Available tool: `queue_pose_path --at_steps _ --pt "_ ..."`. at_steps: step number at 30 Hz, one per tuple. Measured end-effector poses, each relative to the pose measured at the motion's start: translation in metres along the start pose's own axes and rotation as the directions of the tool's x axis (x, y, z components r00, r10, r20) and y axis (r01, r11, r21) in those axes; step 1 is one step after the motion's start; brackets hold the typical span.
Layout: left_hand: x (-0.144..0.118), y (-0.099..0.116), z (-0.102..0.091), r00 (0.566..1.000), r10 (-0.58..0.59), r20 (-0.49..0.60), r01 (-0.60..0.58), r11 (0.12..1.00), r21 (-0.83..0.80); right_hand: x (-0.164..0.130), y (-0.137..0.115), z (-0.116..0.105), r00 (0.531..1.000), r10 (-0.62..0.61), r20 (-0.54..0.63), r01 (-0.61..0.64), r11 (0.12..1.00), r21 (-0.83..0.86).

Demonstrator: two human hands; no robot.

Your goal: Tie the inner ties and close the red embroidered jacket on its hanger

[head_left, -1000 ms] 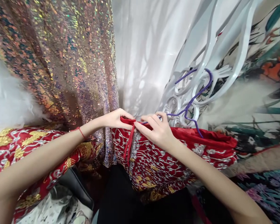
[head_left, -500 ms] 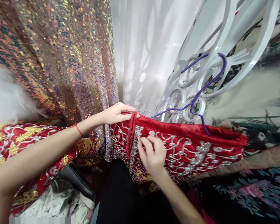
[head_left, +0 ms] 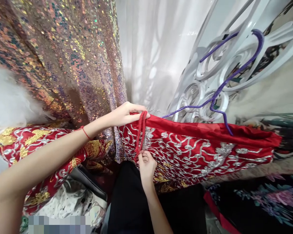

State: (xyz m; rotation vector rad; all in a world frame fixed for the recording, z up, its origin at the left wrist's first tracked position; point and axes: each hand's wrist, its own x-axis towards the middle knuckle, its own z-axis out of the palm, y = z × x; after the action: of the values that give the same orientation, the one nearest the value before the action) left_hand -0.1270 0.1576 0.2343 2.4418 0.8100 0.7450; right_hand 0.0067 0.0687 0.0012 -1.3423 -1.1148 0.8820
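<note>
The right hand had left the red edge of the garment and moved down to the lower end of the red cord. Half a second earlier, it was beside the cord with its fingers curled; now its thumb and fingers were closed together and appeared to pinch the cord.

The left hand stayed at the red edge, gripping the fabric between thumb and fingers. The cord hung over its fingertips and down the front of the garment.

The garment extended from the left hand toward the right of the view, just above the black clothing. The purple hanger stood behind the red edge, its right end at the opening. The two hands had thus divided the work, as judged here: the left steadied the edge; the right controlled the cord.
</note>
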Motion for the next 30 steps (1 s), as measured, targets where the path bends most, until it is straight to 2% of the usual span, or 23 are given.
queue_pose_path --at_steps 3,5,7,12,19,22,24,27,30 --pt "0.000 0.001 0.000 1.000 -0.015 0.006 0.015 1.000 -0.001 -0.001 -0.001 -0.002 0.994 -0.098 -0.049 0.080 0.956 -0.283" --pt "0.000 0.003 0.000 1.000 -0.021 0.008 0.021 1.000 -0.008 -0.002 0.001 -0.003 0.988 -0.140 -0.062 0.109 0.927 -0.359" --pt "0.000 0.004 -0.001 1.000 -0.021 0.008 0.021 1.000 -0.010 -0.002 0.003 -0.002 0.986 -0.156 -0.061 0.124 0.922 -0.366" --pt "0.000 0.005 -0.002 1.000 -0.014 0.016 0.013 1.000 0.012 -0.004 0.005 0.001 0.985 -0.168 -0.035 0.145 0.925 -0.351" --pt "0.001 0.002 -0.002 1.000 -0.004 0.013 0.004 1.000 0.011 0.000 0.001 0.000 0.986 -0.096 -0.138 0.046 0.944 -0.326" --pt "0.001 0.002 -0.001 1.000 -0.008 0.015 0.008 1.000 0.011 0.001 -0.003 0.003 0.990 -0.049 -0.134 0.005 0.949 -0.316" --pt "0.002 0.003 -0.001 1.000 -0.015 0.008 0.015 1.000 0.007 0.001 -0.007 0.004 0.992 0.006 -0.129 -0.038 0.967 -0.252" --pt "0.002 0.004 0.000 1.000 -0.024 -0.003 0.024 1.000 -0.007 -0.001 -0.010 0.004 0.994 0.079 -0.076 -0.087 0.989 -0.116" --pt "0.002 0.003 0.001 1.000 -0.025 -0.016 0.024 0.999 -0.027 -0.001 -0.008 -0.002 0.991 0.113 0.075 -0.114 0.993 0.013"
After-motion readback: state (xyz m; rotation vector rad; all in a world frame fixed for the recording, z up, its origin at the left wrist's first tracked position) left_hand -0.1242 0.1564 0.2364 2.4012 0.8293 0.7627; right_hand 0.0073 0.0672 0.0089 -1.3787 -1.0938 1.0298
